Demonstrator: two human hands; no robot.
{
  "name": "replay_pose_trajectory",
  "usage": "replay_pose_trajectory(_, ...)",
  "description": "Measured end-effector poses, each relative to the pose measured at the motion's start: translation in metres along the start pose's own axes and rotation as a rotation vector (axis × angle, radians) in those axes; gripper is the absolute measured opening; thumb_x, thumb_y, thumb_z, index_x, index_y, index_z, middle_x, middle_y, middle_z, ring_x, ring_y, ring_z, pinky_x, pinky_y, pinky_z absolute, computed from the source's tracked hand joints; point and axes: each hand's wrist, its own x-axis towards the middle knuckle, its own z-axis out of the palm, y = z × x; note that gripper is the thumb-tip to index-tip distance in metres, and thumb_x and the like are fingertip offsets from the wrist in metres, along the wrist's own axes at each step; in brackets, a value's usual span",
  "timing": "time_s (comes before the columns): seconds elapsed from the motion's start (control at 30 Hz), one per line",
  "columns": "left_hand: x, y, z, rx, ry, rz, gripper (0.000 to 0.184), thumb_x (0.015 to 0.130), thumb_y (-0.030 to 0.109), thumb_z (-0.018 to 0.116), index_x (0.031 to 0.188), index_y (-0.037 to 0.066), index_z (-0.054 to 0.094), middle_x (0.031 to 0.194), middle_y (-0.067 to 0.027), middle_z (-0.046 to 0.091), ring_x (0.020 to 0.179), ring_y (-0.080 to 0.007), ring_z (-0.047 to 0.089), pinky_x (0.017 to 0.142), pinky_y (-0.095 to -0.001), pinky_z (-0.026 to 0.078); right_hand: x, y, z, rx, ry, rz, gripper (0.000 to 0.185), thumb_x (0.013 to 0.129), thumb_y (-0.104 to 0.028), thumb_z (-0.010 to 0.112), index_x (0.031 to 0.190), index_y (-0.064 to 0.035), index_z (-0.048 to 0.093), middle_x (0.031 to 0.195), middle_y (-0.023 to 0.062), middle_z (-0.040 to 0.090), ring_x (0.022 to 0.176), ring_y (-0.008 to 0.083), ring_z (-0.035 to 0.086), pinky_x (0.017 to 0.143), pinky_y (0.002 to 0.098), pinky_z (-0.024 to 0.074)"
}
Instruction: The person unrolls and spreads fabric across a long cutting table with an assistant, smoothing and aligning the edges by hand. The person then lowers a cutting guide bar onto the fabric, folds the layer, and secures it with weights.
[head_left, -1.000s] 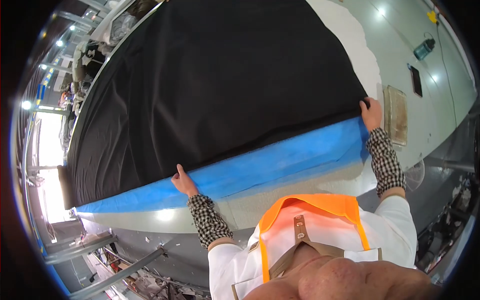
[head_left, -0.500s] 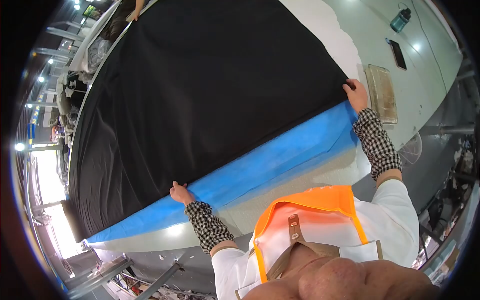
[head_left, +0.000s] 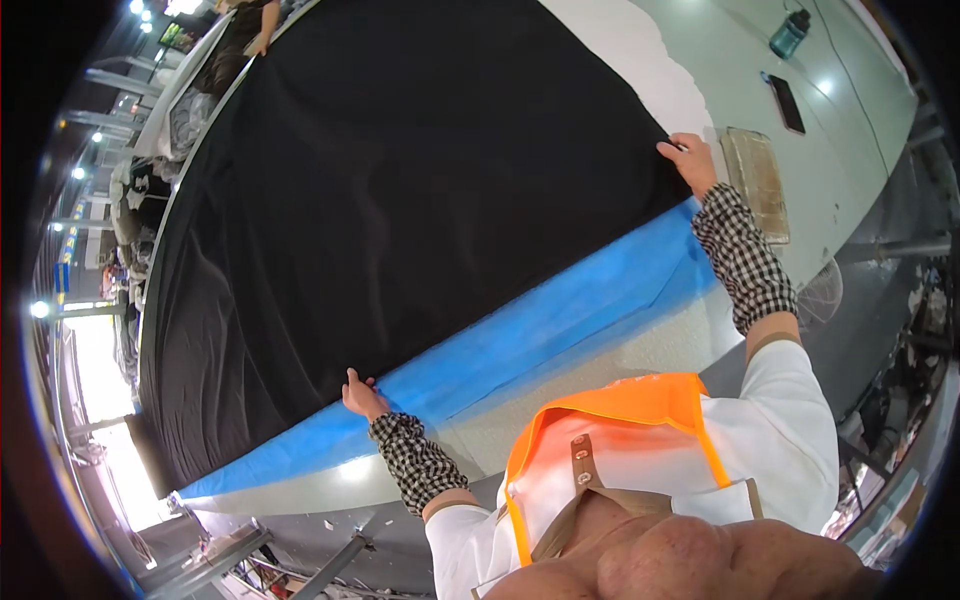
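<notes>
A wide sheet of black fabric [head_left: 430, 190] lies over the table, with soft folds toward its left end. Beneath its near edge a strip of blue sheet [head_left: 560, 305] shows. My left hand [head_left: 362, 396] is closed on the near edge of the black fabric, left of centre. At the right, my right hand [head_left: 694, 165] grips the fabric's side edge just above the near corner. Both forearms wear black-and-white checked sleeves. The fingertips under the cloth are partly hidden.
White paper [head_left: 640, 50] borders the fabric on the right. Beyond it on the table [head_left: 740, 80] are a tape-wrapped flat block [head_left: 757, 185], a phone [head_left: 786, 104], a bottle [head_left: 790, 35] and a thin cable. Another person's hand [head_left: 260, 42] touches the far left edge.
My right hand has shifted up and slightly left along the fabric's side edge. My left hand stays near the same place, its fingers now more raised. The fabric's folds have changed slightly.
</notes>
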Motion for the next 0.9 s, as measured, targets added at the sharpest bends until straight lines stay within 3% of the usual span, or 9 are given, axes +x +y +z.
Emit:
replay_pose_trajectory(0.17, 0.010, -0.009, -0.002, -0.058, -0.005, 0.030, 0.019, 0.094, 0.019, 0.061, 0.093, 0.000, 0.059, 0.078, -0.0078, 0.062, 0.058, -0.0171, 0.054, 0.050, -0.0313, 0.038, -0.006, 0.005, -0.008, -0.053, 0.016, -0.046, 0.034, 0.088, -0.033, 0.066, 0.087, 0.0012, 0.060, 0.075, 0.0164, 0.061, 0.071, 0.0294, 0.060, 0.065, 0.0425, 0.0435)
replay_pose_trajectory(0.43, 0.002, -0.002, -0.001, -0.097, 0.047, 0.113, 0.016, 0.091, 0.013, 0.061, 0.090, -0.003, 0.056, 0.081, -0.0088, 0.060, 0.059, -0.0173, 0.053, 0.052, -0.0322, 0.043, -0.016, 0.027, 0.002, -0.253, 0.053, -0.007, 0.033, 0.091, -0.034, 0.061, 0.094, -0.0016, 0.063, 0.086, 0.0203, 0.066, 0.084, 0.0413, 0.062, 0.074, 0.0479, 0.0474)
replay_pose_trajectory(0.73, 0.008, -0.011, -0.001, 0.325, 0.111, 0.195, 0.027, 0.089, 0.016, 0.059, 0.075, -0.003, 0.047, 0.058, -0.0085, 0.049, 0.046, -0.0192, 0.048, 0.044, -0.0364, 0.039, -0.025, 0.036, -0.001, -0.515, 0.121, 0.006, 0.037, 0.098, -0.042, 0.052, 0.095, -0.0066, 0.062, 0.086, 0.0182, 0.069, 0.081, 0.0411, 0.065, 0.070, 0.0515, 0.0485)
replay_pose_trajectory(0.83, 0.012, -0.014, 0.000, 0.254, 0.115, 0.175, 0.027, 0.087, 0.015, 0.060, 0.073, -0.004, 0.048, 0.056, -0.0099, 0.049, 0.045, -0.0207, 0.049, 0.045, -0.0391, 0.040, -0.025, 0.042, 0.000, -0.563, 0.138, -0.008, 0.037, 0.100, -0.041, 0.049, 0.096, -0.0072, 0.062, 0.083, 0.0190, 0.068, 0.079, 0.0411, 0.065, 0.068, 0.0528, 0.0484)
replay_pose_trajectory(0.9, 0.013, -0.015, -0.002, 0.254, 0.156, 0.123, 0.023, 0.085, 0.015, 0.062, 0.080, -0.005, 0.051, 0.067, -0.0135, 0.055, 0.057, -0.0248, 0.056, 0.054, -0.0408, 0.045, -0.023, 0.041, 0.001, -0.585, 0.104, 0.022, 0.034, 0.099, -0.039, 0.051, 0.098, -0.0074, 0.062, 0.088, 0.0179, 0.069, 0.082, 0.0402, 0.065, 0.069, 0.0513, 0.0489)
